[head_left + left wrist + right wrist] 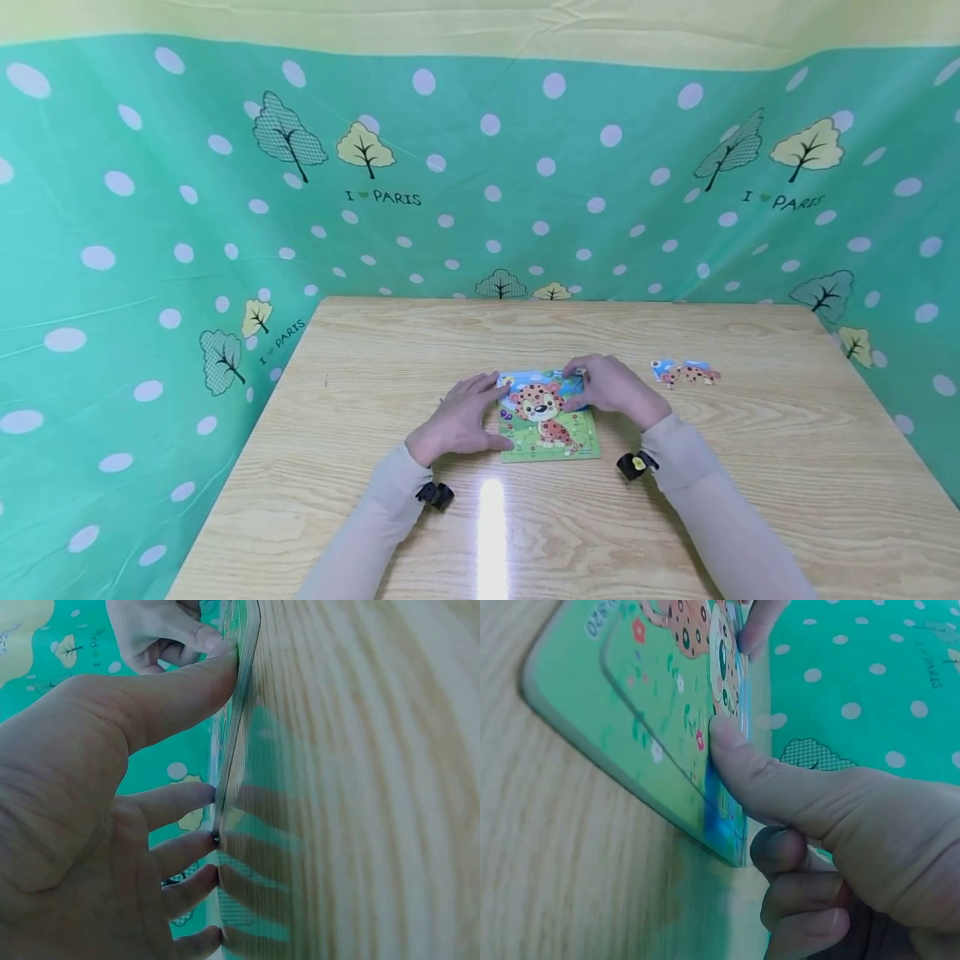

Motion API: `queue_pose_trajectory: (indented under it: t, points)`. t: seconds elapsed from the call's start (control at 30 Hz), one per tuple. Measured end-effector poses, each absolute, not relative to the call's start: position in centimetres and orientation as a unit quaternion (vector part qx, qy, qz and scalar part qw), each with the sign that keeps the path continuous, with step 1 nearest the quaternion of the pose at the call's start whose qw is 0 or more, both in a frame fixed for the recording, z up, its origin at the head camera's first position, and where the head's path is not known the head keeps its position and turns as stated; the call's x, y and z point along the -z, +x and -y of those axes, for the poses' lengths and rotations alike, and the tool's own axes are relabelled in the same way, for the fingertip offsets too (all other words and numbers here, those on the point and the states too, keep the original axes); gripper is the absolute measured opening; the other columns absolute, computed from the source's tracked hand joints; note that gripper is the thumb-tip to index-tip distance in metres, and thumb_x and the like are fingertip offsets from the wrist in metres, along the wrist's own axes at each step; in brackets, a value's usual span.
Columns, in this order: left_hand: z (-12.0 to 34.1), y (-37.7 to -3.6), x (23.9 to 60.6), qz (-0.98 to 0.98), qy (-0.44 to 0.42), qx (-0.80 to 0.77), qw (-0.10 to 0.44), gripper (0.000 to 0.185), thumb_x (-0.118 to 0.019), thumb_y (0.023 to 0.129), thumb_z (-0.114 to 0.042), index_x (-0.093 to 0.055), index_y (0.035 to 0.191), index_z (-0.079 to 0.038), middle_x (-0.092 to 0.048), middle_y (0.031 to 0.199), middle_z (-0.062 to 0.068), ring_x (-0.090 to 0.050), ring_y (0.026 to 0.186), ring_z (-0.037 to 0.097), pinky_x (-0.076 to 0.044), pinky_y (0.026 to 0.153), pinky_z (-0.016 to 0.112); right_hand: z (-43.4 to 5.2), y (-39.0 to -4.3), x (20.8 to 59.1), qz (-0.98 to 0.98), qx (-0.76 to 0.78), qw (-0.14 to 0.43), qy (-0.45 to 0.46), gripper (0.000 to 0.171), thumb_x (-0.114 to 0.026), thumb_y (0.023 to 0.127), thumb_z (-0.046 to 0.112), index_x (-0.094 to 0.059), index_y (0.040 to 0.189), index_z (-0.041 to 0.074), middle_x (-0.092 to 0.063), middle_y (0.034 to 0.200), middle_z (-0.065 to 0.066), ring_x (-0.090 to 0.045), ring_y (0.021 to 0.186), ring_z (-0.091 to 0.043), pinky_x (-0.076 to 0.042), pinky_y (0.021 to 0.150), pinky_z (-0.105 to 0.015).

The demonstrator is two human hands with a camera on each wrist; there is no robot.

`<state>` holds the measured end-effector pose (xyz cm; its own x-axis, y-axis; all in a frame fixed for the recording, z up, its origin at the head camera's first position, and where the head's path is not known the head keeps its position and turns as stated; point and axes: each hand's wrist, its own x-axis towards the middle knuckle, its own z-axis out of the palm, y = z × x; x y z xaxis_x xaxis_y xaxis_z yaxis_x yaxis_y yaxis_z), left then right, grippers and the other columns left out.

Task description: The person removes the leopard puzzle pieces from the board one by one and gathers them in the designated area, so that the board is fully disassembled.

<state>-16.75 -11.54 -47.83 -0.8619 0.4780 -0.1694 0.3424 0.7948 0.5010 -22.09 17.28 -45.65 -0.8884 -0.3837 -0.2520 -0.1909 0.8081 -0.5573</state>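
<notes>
Puzzle board [525,433] between my hands

I'd brace it with my left hand [461,421], its grip wide, fingertips at the edge, and press evenly with my right hand [611,385]. There the thumb touches the board, other fingers curled; whether they pinch anything, I can't tell. It lies on the table [300,467], leopard's [538,406] head pointing away from me, nearly square: no clear long axis.
</notes>
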Motion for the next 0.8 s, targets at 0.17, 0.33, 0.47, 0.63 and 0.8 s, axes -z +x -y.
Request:
queue_pose_trajectory:
  t: [0.17, 0.33, 0.47, 0.63, 0.8]
  points:
    - [11.58, -16.74, 47.78, -0.936, 0.219, -0.233, 0.148, 0.101, -0.086, 0.084, -0.051, -0.039, 0.166, -0.015, -0.022, 0.179, 0.009, -0.019, 0.166, 0.034, -0.011, 0.137, 0.056, -17.18, -22.57, 46.1, -0.919, 0.31, 0.212, -0.116, 0.056, -0.092, 0.085, 0.025, -0.068, 0.134, 0.011, -0.047, 0.065, 0.002, -0.04, 0.055, -0.013, -0.038, 0.054, -0.026]
    - [11.71, -16.71, 47.59, -0.937, 0.217, -0.23, 0.149, 0.1, -0.087, 0.084, -0.05, -0.039, 0.166, -0.015, -0.022, 0.179, 0.009, -0.019, 0.166, 0.034, -0.011, 0.137, 0.057, -17.11, -22.79, 46.4, -0.909, 0.336, 0.226, -0.101, 0.054, -0.091, 0.086, 0.022, -0.066, 0.133, 0.012, -0.045, 0.065, 0.003, -0.04, 0.055, -0.012, -0.039, 0.053, -0.025]
    - [11.72, -16.74, 47.56, -0.936, 0.217, -0.232, 0.149, 0.1, -0.087, 0.084, -0.05, -0.039, 0.166, -0.015, -0.022, 0.179, 0.009, -0.018, 0.166, 0.035, -0.011, 0.137, 0.057, -17.02, -22.78, 46.32, -0.908, 0.337, 0.229, -0.098, 0.051, -0.09, 0.087, 0.021, -0.066, 0.132, 0.013, -0.044, 0.065, 0.003, -0.04, 0.055, -0.012, -0.039, 0.054, -0.026]
    - [11.62, -16.67, 47.56, -0.936, 0.217, -0.235, 0.149, 0.1, -0.086, 0.085, -0.05, -0.039, 0.166, -0.016, -0.022, 0.179, 0.009, -0.018, 0.166, 0.035, -0.011, 0.137, 0.056, -16.99, -22.62, 46.16, -0.906, 0.337, 0.236, -0.096, 0.047, -0.088, 0.089, 0.019, -0.065, 0.13, 0.014, -0.042, 0.065, 0.004, -0.039, 0.055, -0.011, -0.038, 0.052, -0.024]
    - [11.54, -16.65, 47.63, -0.935, 0.219, -0.238, 0.147, 0.1, -0.087, 0.084, -0.05, -0.041, 0.165, -0.015, -0.023, 0.178, 0.011, -0.02, 0.166, 0.036, -0.012, 0.137, 0.057, -17.2, -22.41, 45.95, -0.91, 0.329, 0.228, -0.109, 0.043, -0.087, 0.09, 0.019, -0.064, 0.127, 0.015, -0.039, 0.063, 0.005, -0.037, 0.054, -0.011, -0.037, 0.053, -0.024]
